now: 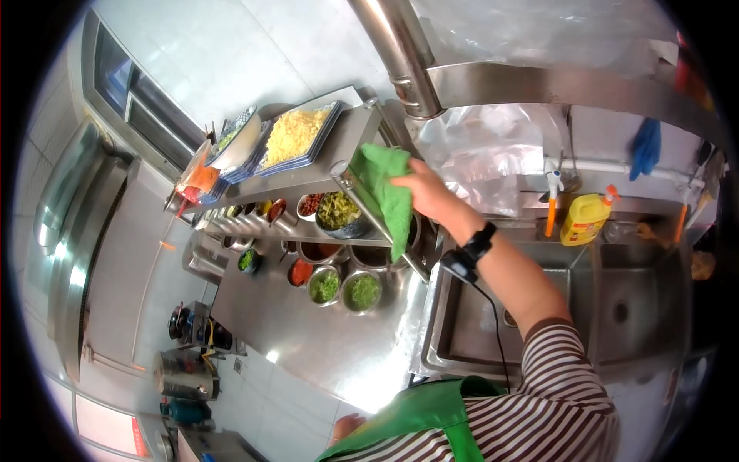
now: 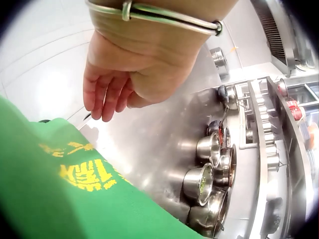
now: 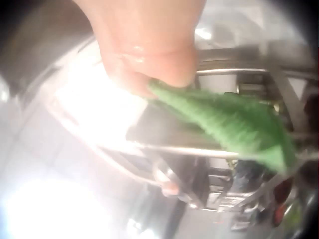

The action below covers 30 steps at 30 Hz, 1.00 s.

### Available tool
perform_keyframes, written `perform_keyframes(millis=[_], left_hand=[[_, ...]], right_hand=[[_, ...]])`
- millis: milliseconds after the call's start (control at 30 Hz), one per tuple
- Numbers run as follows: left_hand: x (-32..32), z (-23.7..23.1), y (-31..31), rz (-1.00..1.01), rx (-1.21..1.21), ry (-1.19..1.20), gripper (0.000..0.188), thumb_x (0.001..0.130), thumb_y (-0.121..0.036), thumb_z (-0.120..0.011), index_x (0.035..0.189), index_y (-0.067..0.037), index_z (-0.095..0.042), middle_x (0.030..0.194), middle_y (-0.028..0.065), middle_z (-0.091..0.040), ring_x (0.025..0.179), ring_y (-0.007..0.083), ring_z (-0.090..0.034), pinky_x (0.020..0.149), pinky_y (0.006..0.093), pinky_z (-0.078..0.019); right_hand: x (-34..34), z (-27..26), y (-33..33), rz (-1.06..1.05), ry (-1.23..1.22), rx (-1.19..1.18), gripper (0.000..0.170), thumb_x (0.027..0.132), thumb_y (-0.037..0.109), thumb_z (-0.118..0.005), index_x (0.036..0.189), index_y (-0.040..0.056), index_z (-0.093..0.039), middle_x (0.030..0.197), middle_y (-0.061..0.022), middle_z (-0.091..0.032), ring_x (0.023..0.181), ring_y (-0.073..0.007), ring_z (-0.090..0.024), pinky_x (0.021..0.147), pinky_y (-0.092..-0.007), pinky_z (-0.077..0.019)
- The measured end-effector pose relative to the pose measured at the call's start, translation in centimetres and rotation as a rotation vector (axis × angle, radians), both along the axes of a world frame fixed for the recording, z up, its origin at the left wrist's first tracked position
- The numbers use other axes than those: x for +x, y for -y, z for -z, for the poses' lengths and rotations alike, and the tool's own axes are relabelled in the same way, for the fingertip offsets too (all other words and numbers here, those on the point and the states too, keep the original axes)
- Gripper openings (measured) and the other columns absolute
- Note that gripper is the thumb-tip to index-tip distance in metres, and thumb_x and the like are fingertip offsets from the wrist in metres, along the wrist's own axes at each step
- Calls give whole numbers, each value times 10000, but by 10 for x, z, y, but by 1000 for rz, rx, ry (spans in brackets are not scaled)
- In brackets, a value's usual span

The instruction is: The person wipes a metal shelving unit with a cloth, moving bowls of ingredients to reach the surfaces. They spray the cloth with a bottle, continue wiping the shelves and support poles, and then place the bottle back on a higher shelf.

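Observation:
My right hand (image 1: 429, 191) grips a green cloth (image 1: 387, 183) at the near end of the upper steel shelf (image 1: 339, 154). The cloth drapes down past the shelf's corner post. In the right wrist view the same cloth (image 3: 234, 124) trails from under the fingers, somewhat blurred. Low by the green apron (image 1: 431, 412), my left hand (image 1: 348, 426) hangs with loosely bent fingers and holds nothing. The left wrist view shows that hand (image 2: 137, 72) palm side on, above the steel counter (image 2: 149, 149).
On the upper shelf stand a tray of yellow shredded food (image 1: 296, 137) and a white bowl (image 1: 237, 142). Below are a bowl of chopped greens (image 1: 339, 210) and pots of green garnish (image 1: 360, 292). A double sink (image 1: 585, 296) and yellow bottle (image 1: 585, 219) are at the right.

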<state>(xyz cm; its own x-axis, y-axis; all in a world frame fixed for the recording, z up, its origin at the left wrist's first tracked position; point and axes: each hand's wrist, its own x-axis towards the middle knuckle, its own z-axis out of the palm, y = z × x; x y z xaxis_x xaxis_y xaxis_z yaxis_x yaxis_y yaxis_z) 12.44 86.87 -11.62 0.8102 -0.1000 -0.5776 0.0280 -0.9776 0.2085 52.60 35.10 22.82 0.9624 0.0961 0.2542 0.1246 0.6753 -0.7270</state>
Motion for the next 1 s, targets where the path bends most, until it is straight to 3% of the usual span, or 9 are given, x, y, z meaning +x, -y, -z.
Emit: perform_keyframes(millis=[67, 100, 167, 200, 233, 467, 567, 733, 1000], left_hand=[[4, 30, -14, -665, -791, -301, 322, 1010, -123, -473, 1220, 94, -584, 1079, 195, -707, 977, 261, -681, 801, 355, -556], [3, 8, -3, -638, -762, -134, 302, 1011, -98, -458, 1204, 102, -578, 1056, 207, -701, 951, 259, -677, 765, 346, -563], [13, -20, 15, -1112, -948, -125, 256, 999, -68, -471, 1158, 100, -581, 1001, 220, -692, 887, 268, -674, 701, 345, -583], [11, -27, 20, -1114, -949, -134, 256, 999, -68, -471, 1158, 100, -581, 1001, 220, -692, 887, 268, -674, 701, 345, -583], [5, -34, 21, -733, -858, 41, 263, 990, -74, -489, 1165, 101, -579, 1001, 221, -692, 876, 272, -679, 713, 341, -588], [-36, -42, 26, -528, -596, 91, 306, 957, -110, -551, 1182, 95, -588, 1014, 204, -704, 889, 300, -693, 763, 359, -586], [-58, -30, 10, -373, -406, 93, 319, 952, -125, -559, 1185, 89, -593, 1024, 197, -707, 905, 300, -691, 783, 361, -578], [-74, -23, 5, -356, -343, 107, 339, 943, -150, -571, 1191, 80, -602, 1039, 186, -712, 932, 301, -688, 816, 365, -564], [-81, -15, 13, -364, -330, 130, 373, 930, -189, -592, 1200, 66, -617, 1063, 167, -720, 976, 302, -684, 869, 371, -543]], right_hand=[[-9, 6, 17, -124, 27, 167, 537, 866, -50, -542, 1393, -36, -440, 1237, -192, -619, 1091, -332, -655, 950, -432, -564], [-20, 2, 24, -154, -8, 165, 525, 857, -58, -537, 1377, -29, -469, 1217, -177, -633, 1062, -299, -666, 920, -407, -570], [-35, 1, 32, -125, -64, 92, 519, 844, -65, -536, 1360, -21, -499, 1171, -166, -655, 977, -254, -694, 832, -364, -597], [-30, 9, 35, -123, -71, 87, 519, 844, -65, -536, 1360, -21, -499, 1171, -166, -655, 977, -254, -694, 832, -364, -597], [-21, 19, 38, -132, -44, 78, 502, 851, -56, -538, 1350, -20, -508, 1157, -162, -660, 974, -250, -696, 825, -358, -600], [-16, 102, 14, 356, -191, -404, 374, 894, -52, -474, 1235, 10, -614, 1154, -123, -669, 1021, -217, -639, 873, -314, -501], [-22, 152, -19, 686, 317, -781, 410, 788, -118, -488, 1150, 4, -638, 1162, -186, -646, 1098, -350, -587, 938, -401, -469], [-26, 180, -41, 680, 409, -1238, 411, 724, -167, -500, 1086, -21, -629, 1206, -211, -594, 1238, -475, -449, 1050, -499, -411], [56, 166, -29, 909, 489, -1256, 391, 686, -122, -556, 1042, -6, -668, 1126, -193, -621, 1114, -451, -509, 981, -476, -443]])
